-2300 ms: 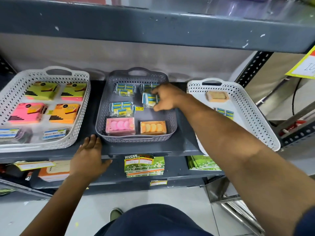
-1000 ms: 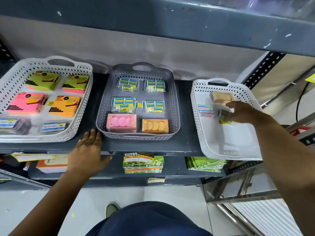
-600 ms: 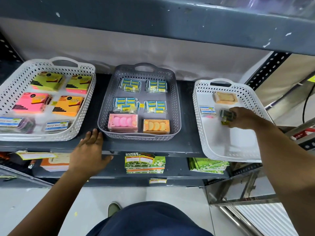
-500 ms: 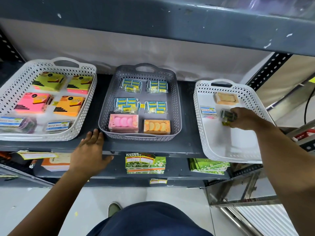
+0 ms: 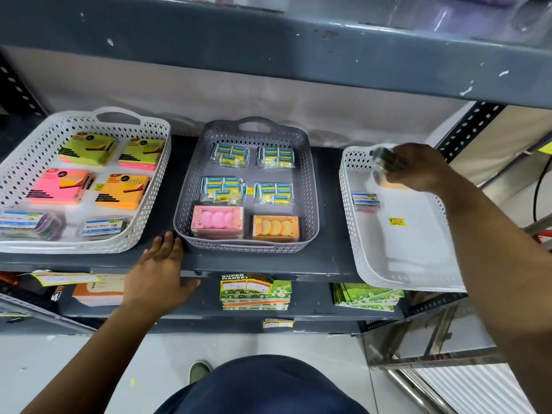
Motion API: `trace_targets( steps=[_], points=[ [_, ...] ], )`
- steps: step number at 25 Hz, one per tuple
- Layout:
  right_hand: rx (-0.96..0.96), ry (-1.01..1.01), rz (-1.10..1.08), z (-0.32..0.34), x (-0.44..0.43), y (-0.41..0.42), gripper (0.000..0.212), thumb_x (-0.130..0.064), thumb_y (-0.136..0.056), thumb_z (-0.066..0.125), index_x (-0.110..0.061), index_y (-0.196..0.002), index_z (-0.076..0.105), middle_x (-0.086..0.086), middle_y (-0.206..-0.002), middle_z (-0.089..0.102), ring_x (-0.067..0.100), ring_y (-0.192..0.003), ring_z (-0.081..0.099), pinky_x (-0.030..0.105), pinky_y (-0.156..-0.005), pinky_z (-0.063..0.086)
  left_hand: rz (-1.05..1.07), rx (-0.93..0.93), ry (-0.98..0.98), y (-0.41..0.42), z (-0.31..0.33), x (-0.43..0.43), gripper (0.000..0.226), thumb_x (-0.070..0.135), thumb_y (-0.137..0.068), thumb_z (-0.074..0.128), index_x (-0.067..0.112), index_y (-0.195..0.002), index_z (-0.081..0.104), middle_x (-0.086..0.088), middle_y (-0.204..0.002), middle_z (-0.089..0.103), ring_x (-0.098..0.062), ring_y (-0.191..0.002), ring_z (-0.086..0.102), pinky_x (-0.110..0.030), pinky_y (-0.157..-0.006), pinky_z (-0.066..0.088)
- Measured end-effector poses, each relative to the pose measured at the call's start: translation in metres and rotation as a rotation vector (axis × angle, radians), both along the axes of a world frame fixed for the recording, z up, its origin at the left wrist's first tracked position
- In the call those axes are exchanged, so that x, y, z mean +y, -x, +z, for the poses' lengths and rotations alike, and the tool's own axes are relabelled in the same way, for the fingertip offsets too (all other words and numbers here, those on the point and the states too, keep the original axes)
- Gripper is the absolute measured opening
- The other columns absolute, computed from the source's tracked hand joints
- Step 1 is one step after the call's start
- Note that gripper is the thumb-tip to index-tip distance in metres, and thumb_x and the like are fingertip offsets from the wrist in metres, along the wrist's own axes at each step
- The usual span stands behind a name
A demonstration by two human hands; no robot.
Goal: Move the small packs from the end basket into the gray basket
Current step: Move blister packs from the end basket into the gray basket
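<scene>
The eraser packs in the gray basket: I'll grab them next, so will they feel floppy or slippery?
Likely slippery: each eraser pack is wrapped in glossy clear film. Probably fairly firm, since small blocks sit bundled inside. Seemingly light; the right hand lifts a small pack by its fingertips.

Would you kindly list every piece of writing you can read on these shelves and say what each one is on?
"apsara": blue and yellow packs in the gray basket.
"Maruti Mart": label on the clear box in the left white basket.
"STICK NOTES": orange pad.
"SUPER MARKET": green cards on the lower shelf.
Yellow price sticker in the end basket: too small to read.
</scene>
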State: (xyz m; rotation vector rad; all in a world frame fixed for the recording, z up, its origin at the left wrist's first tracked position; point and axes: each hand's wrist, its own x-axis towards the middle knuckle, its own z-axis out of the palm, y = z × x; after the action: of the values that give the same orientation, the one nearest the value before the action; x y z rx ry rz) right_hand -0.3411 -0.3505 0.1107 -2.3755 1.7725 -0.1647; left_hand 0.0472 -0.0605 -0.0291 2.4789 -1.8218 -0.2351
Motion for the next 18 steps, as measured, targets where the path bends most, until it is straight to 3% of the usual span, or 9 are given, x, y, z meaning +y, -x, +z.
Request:
trace_targets(
  steps=[3, 5, 7, 11, 18],
  points=[
    [-0.068, -0.015, 0.181, 0.004, 0.002, -0.066, 0.029, -0.026, -0.059, 0.075, -0.018, -0.083, 0.062, 0.008, -0.086, 0.067, 0.032, -0.085, 0.063, 0.033, -0.066, 0.045, -0.001, -0.001, 0.002, 0.000, 0.000, 0.001, 0.095, 0.052, -0.072, 0.068, 0.009, -0.145, 0.024, -0.013, -0.155, 0.023, -0.032, -0.143, 0.020, -0.046, -0.114, 0.028],
    [-0.134, -0.073, 0.284, -0.002, 0.009, -0.109, 0.051, -0.021, -0.060, 0.078, -0.018, -0.109, 0.064, 0.011, -0.109, 0.067, 0.029, -0.098, 0.062, 0.035, -0.084, 0.050, 0.000, 0.009, 0.008, 0.000, 0.000, 0.001, 0.095, 0.053, -0.073, 0.067, 0.011, -0.145, 0.022, -0.011, -0.156, 0.022, -0.030, -0.143, 0.019, -0.045, -0.114, 0.028],
    [-0.108, -0.126, 0.350, -0.015, 0.017, -0.147, 0.065, -0.023, -0.061, 0.079, -0.018, -0.123, 0.058, 0.009, -0.120, 0.064, 0.024, -0.100, 0.061, 0.030, -0.087, 0.048, 0.006, 0.023, 0.015, -0.001, 0.001, 0.002, 0.095, 0.054, -0.073, 0.066, 0.013, -0.146, 0.020, -0.009, -0.157, 0.021, -0.029, -0.144, 0.018, -0.044, -0.113, 0.029],
    [0.088, -0.215, 0.410, -0.048, 0.023, -0.192, 0.078, -0.026, -0.068, 0.077, -0.018, -0.138, 0.043, 0.010, -0.140, 0.051, 0.028, -0.119, 0.054, 0.029, -0.094, 0.043, 0.021, 0.034, 0.025, 0.000, 0.001, 0.001, 0.095, 0.056, -0.074, 0.064, 0.015, -0.147, 0.018, -0.006, -0.158, 0.018, -0.027, -0.144, 0.016, -0.042, -0.112, 0.029],
    [0.076, -0.312, 0.382, -0.072, 0.025, -0.204, 0.087, -0.019, -0.070, 0.077, -0.018, -0.145, 0.031, 0.008, -0.146, 0.044, 0.028, -0.125, 0.048, 0.027, -0.094, 0.038, 0.020, 0.038, 0.034, -0.003, -0.002, 0.001, 0.096, 0.056, -0.074, 0.064, 0.014, -0.147, 0.017, -0.007, -0.158, 0.018, -0.027, -0.145, 0.015, -0.042, -0.113, 0.027]
  ],
)
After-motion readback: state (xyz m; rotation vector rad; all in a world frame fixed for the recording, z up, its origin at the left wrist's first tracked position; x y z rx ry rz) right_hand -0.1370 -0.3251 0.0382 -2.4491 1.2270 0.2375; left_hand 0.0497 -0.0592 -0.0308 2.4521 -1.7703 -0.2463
